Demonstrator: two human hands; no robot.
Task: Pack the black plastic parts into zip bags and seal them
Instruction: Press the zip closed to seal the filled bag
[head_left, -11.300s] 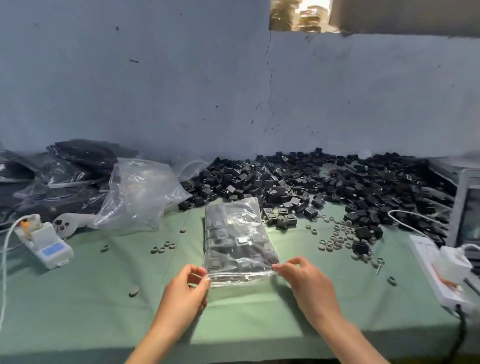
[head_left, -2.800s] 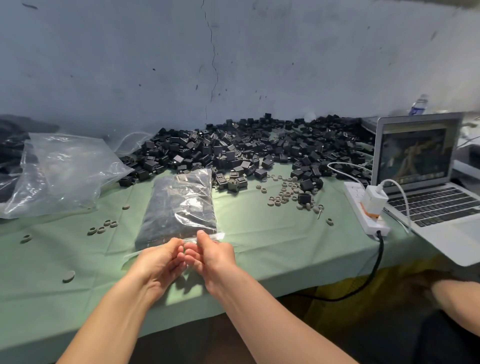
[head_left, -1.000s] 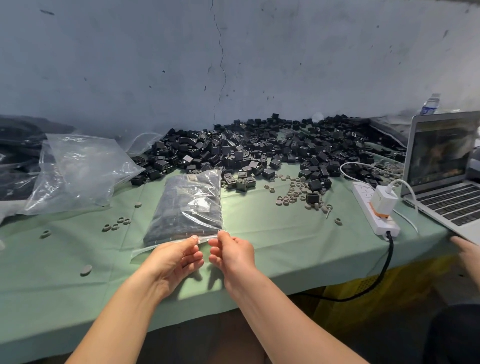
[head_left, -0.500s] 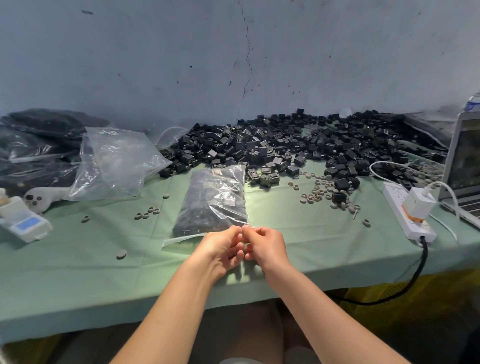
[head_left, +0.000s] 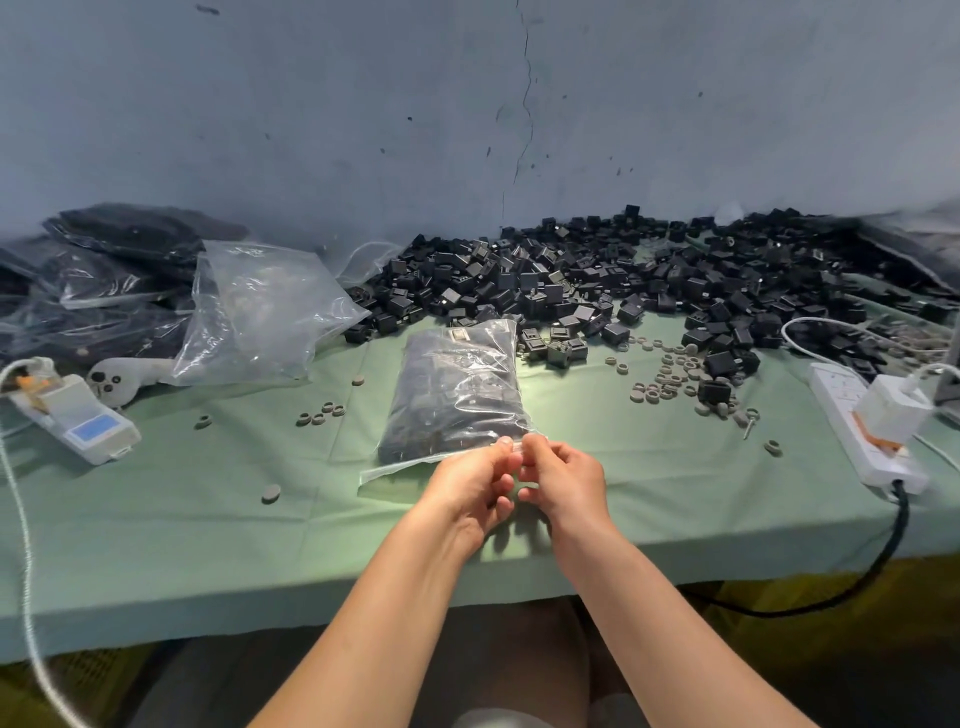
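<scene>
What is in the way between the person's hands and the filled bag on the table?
Nothing visible. The left hand and the right hand pinch the zip bag at its near edge, side by side. The loose black parts lie behind the bag, away from the hands.

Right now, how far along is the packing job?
Done: several filled bags lie stacked at the far left. In hand: the left hand and right hand pinch the near edge of another full bag, apparently sealing it. Left: a big pile of loose black parts behind it.
</scene>
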